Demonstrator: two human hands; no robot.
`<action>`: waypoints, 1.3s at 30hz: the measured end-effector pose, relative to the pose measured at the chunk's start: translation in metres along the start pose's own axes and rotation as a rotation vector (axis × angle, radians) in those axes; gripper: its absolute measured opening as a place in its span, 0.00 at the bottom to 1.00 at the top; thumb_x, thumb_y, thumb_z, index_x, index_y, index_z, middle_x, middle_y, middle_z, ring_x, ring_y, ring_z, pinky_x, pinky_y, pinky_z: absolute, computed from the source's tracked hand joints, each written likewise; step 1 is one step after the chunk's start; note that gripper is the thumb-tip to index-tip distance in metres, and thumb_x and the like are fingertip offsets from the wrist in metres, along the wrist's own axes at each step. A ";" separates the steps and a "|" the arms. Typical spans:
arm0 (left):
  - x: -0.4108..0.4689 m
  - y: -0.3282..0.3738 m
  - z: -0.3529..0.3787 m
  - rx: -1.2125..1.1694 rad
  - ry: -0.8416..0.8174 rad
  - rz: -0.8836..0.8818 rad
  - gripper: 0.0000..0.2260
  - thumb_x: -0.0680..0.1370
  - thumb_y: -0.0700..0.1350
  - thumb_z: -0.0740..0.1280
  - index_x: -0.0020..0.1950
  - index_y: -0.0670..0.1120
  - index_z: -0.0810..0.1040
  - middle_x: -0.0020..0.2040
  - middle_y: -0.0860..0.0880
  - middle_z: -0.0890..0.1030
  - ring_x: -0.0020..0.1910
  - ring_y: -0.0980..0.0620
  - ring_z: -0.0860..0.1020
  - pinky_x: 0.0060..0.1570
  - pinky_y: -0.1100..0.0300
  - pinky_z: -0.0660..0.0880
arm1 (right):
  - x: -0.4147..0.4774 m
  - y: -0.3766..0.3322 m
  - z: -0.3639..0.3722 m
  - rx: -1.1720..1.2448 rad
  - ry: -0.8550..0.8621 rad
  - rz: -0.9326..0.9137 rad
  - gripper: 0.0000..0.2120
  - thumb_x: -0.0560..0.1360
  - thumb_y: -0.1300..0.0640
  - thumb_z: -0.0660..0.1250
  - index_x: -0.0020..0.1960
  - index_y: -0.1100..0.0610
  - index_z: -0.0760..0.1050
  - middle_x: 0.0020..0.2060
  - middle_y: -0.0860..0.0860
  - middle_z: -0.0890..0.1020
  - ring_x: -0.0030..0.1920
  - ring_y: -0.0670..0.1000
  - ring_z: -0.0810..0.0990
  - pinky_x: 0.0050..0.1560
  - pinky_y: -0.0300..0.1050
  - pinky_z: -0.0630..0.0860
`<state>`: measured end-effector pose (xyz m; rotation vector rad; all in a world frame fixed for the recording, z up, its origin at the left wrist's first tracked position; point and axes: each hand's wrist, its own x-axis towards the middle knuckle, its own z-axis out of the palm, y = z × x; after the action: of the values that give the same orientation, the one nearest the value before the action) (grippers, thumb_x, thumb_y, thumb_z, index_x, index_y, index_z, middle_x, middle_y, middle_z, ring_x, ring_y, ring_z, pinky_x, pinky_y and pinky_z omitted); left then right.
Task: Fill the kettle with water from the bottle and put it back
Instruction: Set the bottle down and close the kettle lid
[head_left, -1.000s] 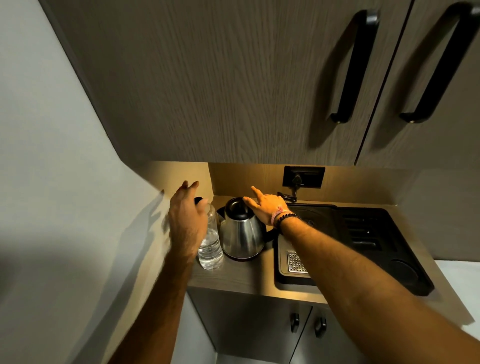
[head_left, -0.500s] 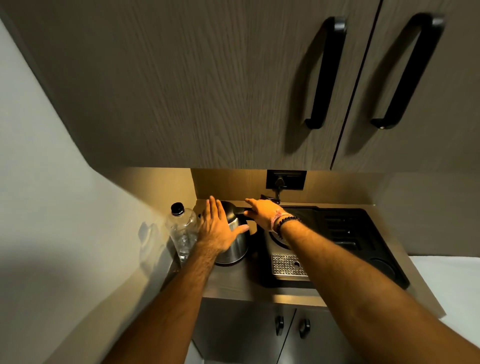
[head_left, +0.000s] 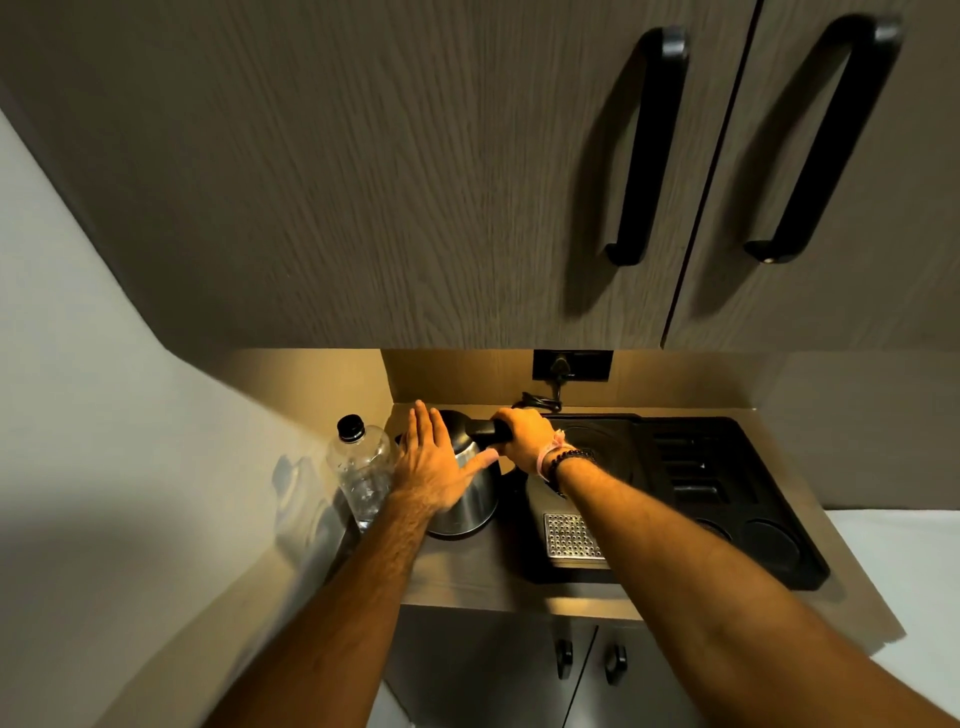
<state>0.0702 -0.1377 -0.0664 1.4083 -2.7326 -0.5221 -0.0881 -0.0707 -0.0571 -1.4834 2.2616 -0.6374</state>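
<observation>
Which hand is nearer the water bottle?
Left. The left hand lies flat on the kettle beside the water bottle; the right hand grips the kettle's handle, farther away.

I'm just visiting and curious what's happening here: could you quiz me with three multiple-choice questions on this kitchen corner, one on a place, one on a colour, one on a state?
1. Where does the clear plastic water bottle stand?
A. left of the shiny steel kettle
B. on the black tray
C. in the right hand

2. What colour is the bottle's cap?
A. white
B. black
C. red

3. What is the left hand doing?
A. gripping the bottle
B. lying open and flat against the kettle
C. pulling a cupboard handle

Answers: 1 A, it stands between wall and kettle. 2 B, the cap is dark and still on. 3 B, its fingers are spread while the right hand grips the kettle's handle.
</observation>
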 end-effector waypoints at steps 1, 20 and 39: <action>0.000 0.000 0.001 -0.013 0.007 0.000 0.55 0.69 0.78 0.48 0.79 0.40 0.34 0.79 0.40 0.30 0.79 0.43 0.32 0.76 0.42 0.40 | 0.000 0.000 0.002 0.012 0.011 0.006 0.14 0.76 0.57 0.71 0.61 0.58 0.78 0.58 0.58 0.82 0.59 0.59 0.80 0.60 0.54 0.78; 0.012 0.079 -0.009 -0.918 0.148 -0.138 0.43 0.76 0.64 0.67 0.81 0.44 0.51 0.79 0.43 0.63 0.77 0.42 0.62 0.75 0.47 0.60 | -0.032 0.055 -0.099 0.138 0.200 0.087 0.16 0.73 0.56 0.74 0.60 0.56 0.80 0.54 0.56 0.84 0.57 0.58 0.81 0.62 0.59 0.76; 0.025 0.165 0.031 -1.128 -0.077 -0.146 0.35 0.77 0.57 0.70 0.80 0.51 0.57 0.75 0.48 0.68 0.72 0.42 0.69 0.51 0.41 0.76 | -0.044 0.152 -0.146 0.223 0.147 0.175 0.19 0.74 0.62 0.73 0.64 0.60 0.79 0.59 0.59 0.82 0.61 0.59 0.80 0.63 0.52 0.75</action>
<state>-0.0795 -0.0603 -0.0490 1.1926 -1.7187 -1.7432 -0.2636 0.0476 -0.0164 -1.1530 2.3069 -0.9359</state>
